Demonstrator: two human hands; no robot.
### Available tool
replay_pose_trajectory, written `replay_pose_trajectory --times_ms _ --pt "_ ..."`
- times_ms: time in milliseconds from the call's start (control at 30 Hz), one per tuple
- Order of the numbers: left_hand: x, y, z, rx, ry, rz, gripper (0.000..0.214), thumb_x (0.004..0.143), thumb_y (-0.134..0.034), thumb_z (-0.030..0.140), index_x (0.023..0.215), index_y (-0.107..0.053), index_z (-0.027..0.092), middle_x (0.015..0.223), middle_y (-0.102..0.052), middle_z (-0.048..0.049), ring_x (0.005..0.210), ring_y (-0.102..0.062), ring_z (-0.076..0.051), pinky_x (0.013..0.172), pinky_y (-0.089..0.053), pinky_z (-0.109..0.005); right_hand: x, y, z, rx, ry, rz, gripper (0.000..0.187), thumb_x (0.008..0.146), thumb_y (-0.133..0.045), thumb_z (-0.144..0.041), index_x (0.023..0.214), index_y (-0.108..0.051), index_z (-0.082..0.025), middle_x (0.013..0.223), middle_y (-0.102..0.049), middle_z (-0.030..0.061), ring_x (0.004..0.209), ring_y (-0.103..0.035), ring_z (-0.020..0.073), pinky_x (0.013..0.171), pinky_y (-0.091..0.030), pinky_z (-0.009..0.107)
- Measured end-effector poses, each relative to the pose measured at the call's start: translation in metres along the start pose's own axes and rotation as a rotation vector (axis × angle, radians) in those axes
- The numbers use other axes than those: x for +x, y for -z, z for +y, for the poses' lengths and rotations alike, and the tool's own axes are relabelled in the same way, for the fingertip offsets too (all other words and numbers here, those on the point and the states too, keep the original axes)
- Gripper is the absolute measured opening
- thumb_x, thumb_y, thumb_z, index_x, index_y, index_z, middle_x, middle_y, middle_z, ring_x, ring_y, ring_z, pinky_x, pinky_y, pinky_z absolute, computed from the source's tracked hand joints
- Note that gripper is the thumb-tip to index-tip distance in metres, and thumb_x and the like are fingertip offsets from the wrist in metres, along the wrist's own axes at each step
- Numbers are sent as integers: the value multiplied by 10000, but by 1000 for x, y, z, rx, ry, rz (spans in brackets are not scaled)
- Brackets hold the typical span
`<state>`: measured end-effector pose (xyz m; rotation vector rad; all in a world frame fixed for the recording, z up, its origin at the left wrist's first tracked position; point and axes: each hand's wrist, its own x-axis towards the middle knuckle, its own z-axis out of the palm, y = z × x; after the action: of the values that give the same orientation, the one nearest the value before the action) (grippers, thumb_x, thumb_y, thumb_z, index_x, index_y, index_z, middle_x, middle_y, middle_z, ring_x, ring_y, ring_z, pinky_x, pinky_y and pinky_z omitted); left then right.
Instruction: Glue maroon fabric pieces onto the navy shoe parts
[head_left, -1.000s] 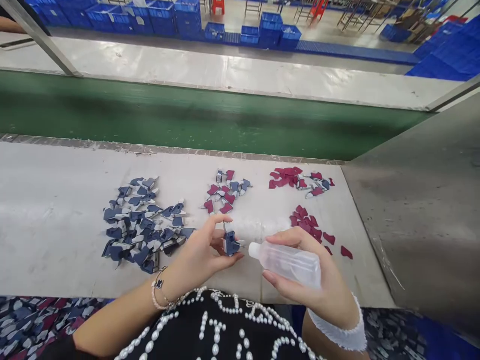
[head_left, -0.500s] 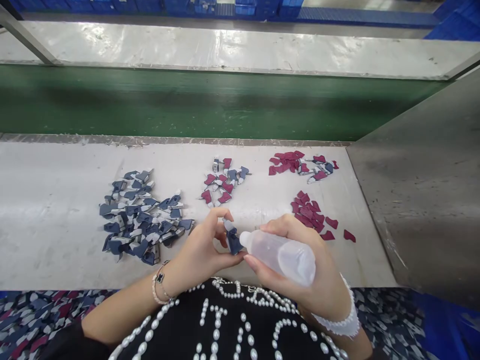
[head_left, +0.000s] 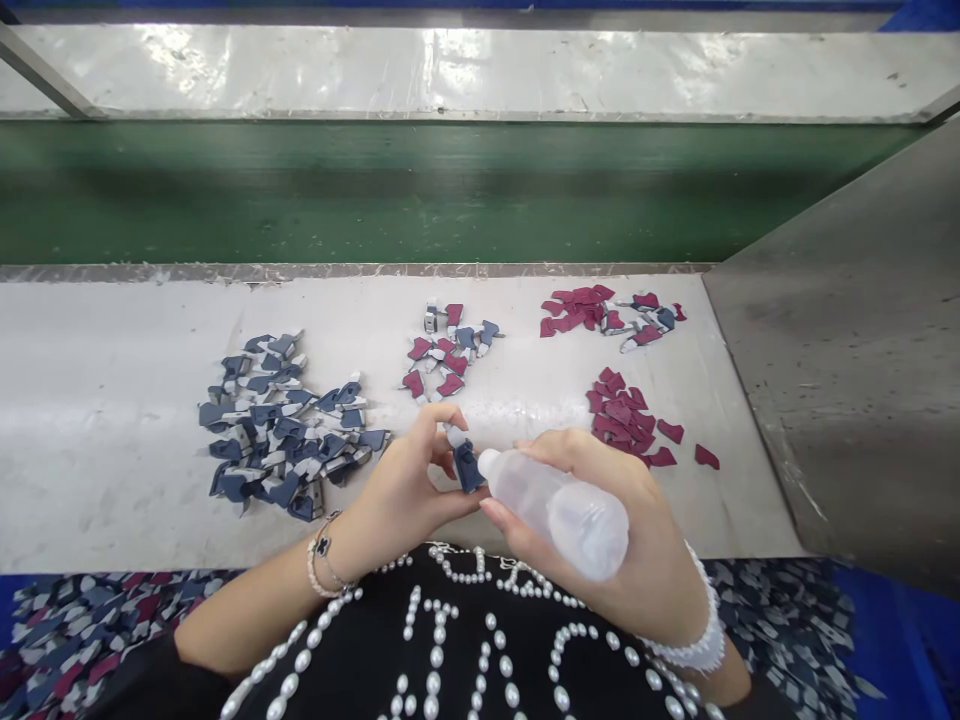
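Between the thumb and fingers of my left hand is a small blue and grey plastic part, held over the near side of the worktable. My right hand is wrapped round a translucent squeeze bottle with some clear liquid showing inside. The bottle's white tip points left and meets or nearly meets the blue face of the part; I cannot tell whether they touch. To the left lies a heap of similar blue and grey parts. Right of my hands is a pile of maroon flat pieces.
Behind my hands lies a small group of parts with maroon pieces on them. More maroon pieces sit farther back. A green belt runs behind the white worktable. A metal panel stands at right. Bins of parts are below.
The camera view has tilted down slightly. My hands keep the same hold, with the part turned a little and the bottle tip still against or close to it.
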<state>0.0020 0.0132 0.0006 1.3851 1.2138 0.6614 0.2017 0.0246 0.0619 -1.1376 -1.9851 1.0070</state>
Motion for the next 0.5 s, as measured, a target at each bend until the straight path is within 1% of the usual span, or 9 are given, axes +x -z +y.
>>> replay_pose_trajectory --times_ms 67,133,233,367,500 --pt "0 0 1 29 -11 1 500 762 -733 135 1111 -409 289 819 -640 66 698 -594 -120 648 -465 -222 0 -2 0 6 -5 -28 167 864 -732 -247 906 -575 -211 787 -655 -19 673 -651 147 602 -498 269" --pt "0 -1 1 69 -27 -9 497 760 -719 125 1119 -415 286 754 -629 80 663 -576 -116 623 -441 -214 0 -2 0 1 -19 -43 159 871 -728 -261 899 -580 -208 783 -658 -15 679 -652 151 614 -500 277" --pt "1 -2 2 102 -43 -11 503 748 -731 141 1117 -418 276 683 -596 94 626 -563 -117 597 -417 -211 -1 0 -1 15 -33 -16 170 869 -735 -255 904 -573 -215 788 -648 -30 681 -648 135 619 -499 258" --pt "0 -1 4 107 -26 11 480 758 -755 200 1112 -439 272 694 -577 88 637 -583 -119 607 -426 -216 -3 5 -3 15 -15 10 215 845 -756 -232 943 -565 -228 790 -627 -52 633 -610 107 612 -495 238" --pt "-1 0 4 97 -10 1 464 767 -764 224 1095 -437 263 731 -600 69 665 -595 -127 631 -441 -228 -3 5 -3 16 -13 19 207 850 -753 -233 922 -559 -224 779 -621 -54 616 -596 99 594 -485 231"
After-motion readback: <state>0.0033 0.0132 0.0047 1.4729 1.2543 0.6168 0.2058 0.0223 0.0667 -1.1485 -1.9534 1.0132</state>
